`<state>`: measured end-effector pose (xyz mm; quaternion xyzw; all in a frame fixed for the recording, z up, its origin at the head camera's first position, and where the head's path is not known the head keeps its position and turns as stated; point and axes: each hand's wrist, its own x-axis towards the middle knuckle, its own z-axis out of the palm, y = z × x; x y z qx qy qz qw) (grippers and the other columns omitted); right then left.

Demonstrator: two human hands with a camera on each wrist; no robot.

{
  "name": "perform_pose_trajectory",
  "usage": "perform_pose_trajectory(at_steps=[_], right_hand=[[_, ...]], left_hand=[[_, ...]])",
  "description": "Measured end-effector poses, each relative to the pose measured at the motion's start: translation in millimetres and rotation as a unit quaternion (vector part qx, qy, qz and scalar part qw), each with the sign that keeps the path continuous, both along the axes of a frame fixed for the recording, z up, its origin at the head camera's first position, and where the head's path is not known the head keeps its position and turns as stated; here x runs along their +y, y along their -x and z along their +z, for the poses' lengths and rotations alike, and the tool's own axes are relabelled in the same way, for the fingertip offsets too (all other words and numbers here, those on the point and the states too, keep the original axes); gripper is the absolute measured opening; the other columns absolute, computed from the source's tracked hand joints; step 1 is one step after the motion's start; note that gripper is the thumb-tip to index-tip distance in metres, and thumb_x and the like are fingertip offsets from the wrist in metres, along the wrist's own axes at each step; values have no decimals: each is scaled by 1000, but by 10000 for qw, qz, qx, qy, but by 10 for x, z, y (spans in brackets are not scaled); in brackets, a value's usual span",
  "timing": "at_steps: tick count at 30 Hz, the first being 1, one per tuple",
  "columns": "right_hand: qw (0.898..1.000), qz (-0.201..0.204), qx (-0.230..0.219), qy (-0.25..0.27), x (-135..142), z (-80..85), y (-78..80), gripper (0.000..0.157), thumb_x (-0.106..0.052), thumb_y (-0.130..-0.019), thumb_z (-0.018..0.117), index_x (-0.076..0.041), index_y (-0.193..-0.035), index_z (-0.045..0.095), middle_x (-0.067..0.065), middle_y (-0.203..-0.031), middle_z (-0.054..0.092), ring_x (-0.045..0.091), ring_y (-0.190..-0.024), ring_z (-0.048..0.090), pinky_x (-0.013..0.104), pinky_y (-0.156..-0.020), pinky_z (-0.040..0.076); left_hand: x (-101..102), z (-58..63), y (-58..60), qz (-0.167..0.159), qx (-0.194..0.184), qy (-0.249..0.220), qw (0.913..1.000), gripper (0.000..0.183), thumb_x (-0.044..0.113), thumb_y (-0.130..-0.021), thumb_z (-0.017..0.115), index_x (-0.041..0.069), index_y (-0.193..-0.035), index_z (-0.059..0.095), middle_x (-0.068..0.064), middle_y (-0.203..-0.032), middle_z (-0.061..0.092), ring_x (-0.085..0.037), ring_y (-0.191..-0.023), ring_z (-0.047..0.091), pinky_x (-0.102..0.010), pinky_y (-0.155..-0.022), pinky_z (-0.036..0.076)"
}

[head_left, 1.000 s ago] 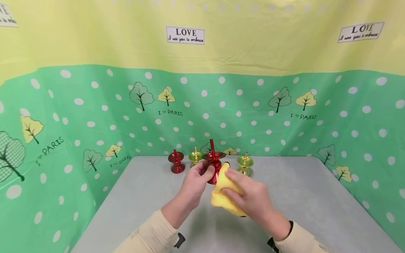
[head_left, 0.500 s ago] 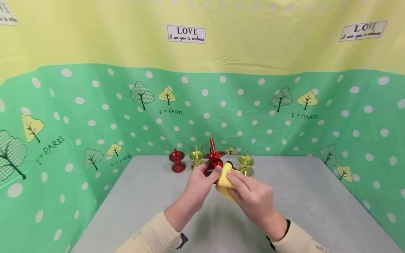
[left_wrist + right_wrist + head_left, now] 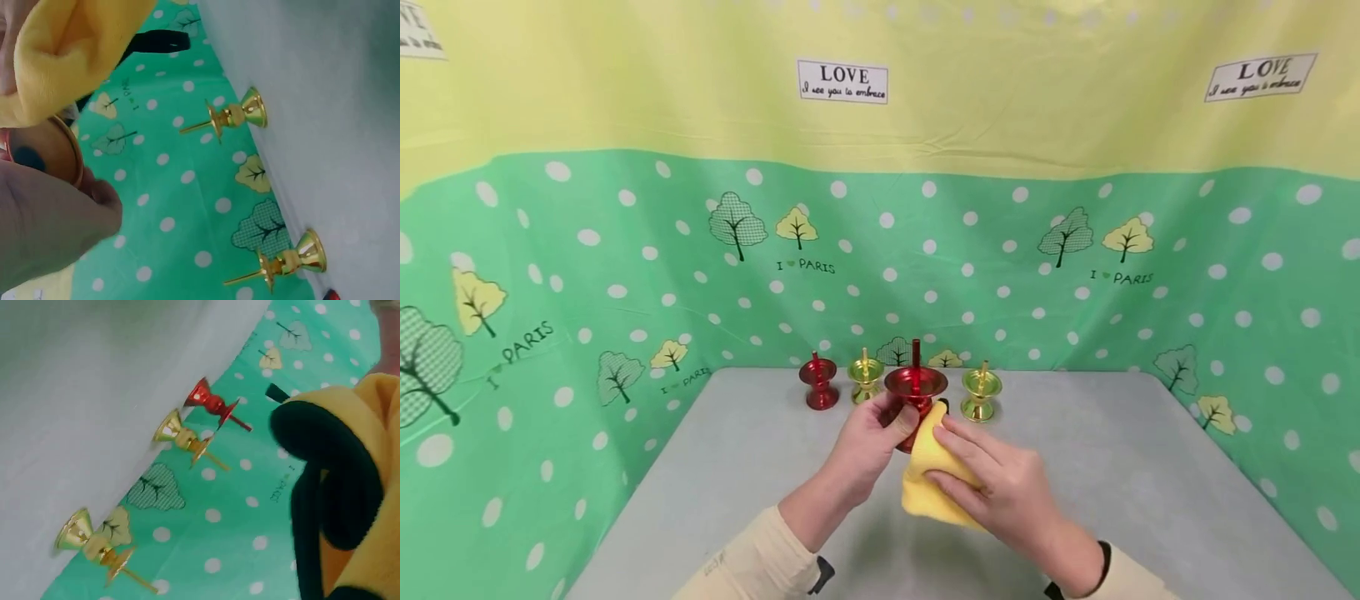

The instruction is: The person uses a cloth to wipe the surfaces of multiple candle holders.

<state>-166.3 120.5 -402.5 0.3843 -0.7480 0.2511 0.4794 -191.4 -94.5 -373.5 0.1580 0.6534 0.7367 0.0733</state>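
Observation:
A shiny red candle holder (image 3: 916,385), with a dish and a tall pin on top, is held nearly upright in front of me in the head view. The left hand (image 3: 863,446) grips it below the dish, thumb on the near side. Against its right side lies a yellow cloth (image 3: 934,479) with a black edge, which the right hand (image 3: 1011,487) pinches between thumb and fingers. The left wrist view shows the hollow underside of the held candle holder (image 3: 53,147) beside the cloth. Cloth folds fill the right of the right wrist view and mostly hide that hand.
Behind the hands, a smaller-looking red candle holder (image 3: 822,393) and a gold candle holder (image 3: 865,373) stand at the back left of the grey table (image 3: 737,467). Another gold candle holder (image 3: 979,396) stands right of centre. A green dotted curtain (image 3: 850,308) hangs behind the table.
The held candle holder has gone from a leftward lean to nearly upright and sits slightly lower. The right hand with the cloth rose along it, then came back down. The standing holders have not moved.

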Motion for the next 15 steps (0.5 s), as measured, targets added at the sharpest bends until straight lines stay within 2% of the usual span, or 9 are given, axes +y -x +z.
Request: perform_pose_trajectory(at_steps=[2, 6, 8, 10, 11, 12, 13, 14, 15], right_hand=[[9996, 167, -235, 36, 34, 3, 15, 46, -42, -97, 79, -7, -126, 79, 13, -116, 82, 27, -97, 82, 23, -85, 64], [9918, 523, -1144, 245, 105, 43, -11, 51, -42, -93, 83, -6, -129, 77, 13, -121, 81, 27, -107, 80, 14, -98, 56], [9883, 819, -1261, 251, 112, 59, -46, 51, -34, -90, 88, -5, -130, 76, 15, -122, 80, 28, -110, 80, 17, -98, 58], [9773, 1263, -1671, 334, 125, 66, -67, 47, -27, -91, 88, -4, -130, 76, 13, -122, 80, 21, -105, 81, 17, -93, 60], [9623, 1560, -2187, 433, 144, 69, -71, 46, -21, -90, 88, -4, -132, 75, 10, -119, 81, 17, -101, 81, 18, -87, 62], [9377, 1869, -2872, 575, 173, 71, -69, 45, -15, -91, 87, -4, -133, 74, 7, -116, 82, 14, -95, 80, 19, -82, 63], [9021, 2196, -3634, 774, 206, 72, -65, 45, -11, -93, 84, -4, -135, 72, 4, -113, 82, 12, -91, 80, 21, -77, 63], [8573, 2500, -4389, 1000, 241, 69, -57, 44, -8, -97, 79, -3, -139, 69, 2, -110, 82, 9, -88, 79, 23, -74, 64], [8074, 2724, -5086, 1239, 276, 64, -49, 44, -9, -101, 74, -3, -143, 66, -1, -108, 82, 7, -85, 78, 24, -72, 64]], left_hand=[[-23, -4, 11, -182, 31, 38, 9998, 69, 45, -90, 74, 2, -143, 65, -4, -123, 74, -13, -109, 65, -28, -96, 58], [-79, -40, 46, -556, 103, 94, 9984, 80, 51, -86, 72, -3, -144, 61, 1, -121, 74, -11, -110, 66, -27, -99, 56], [-118, -64, 62, -812, 239, 77, 9964, 86, 56, -84, 71, -4, -145, 60, 6, -120, 75, -9, -111, 67, -27, -102, 55], [-163, -87, 70, -1111, 412, -20, 9930, 88, 60, -83, 70, -4, -144, 60, 12, -117, 75, -8, -112, 67, -29, -104, 53], [-183, -96, 71, -1275, 475, -84, 9907, 85, 60, -83, 70, 0, -142, 63, 14, -115, 75, -7, -112, 66, -30, -105, 52], [-199, -102, 69, -1429, 527, -141, 9882, 80, 61, -83, 71, 5, -140, 66, 15, -115, 75, -6, -113, 66, -30, -106, 51], [-212, -106, 63, -1560, 554, -183, 9860, 74, 62, -84, 71, 12, -137, 69, 16, -115, 75, -6, -115, 66, -31, -107, 50], [-217, -109, 58, -1687, 559, -236, 9838, 69, 62, -83, 72, 17, -135, 71, 16, -114, 76, -6, -116, 65, -32, -108, 49], [-214, -112, 55, -1783, 565, -276, 9820, 65, 63, -84, 72, 20, -134, 71, 16, -115, 76, -6, -118, 64, -34, -110, 48]])
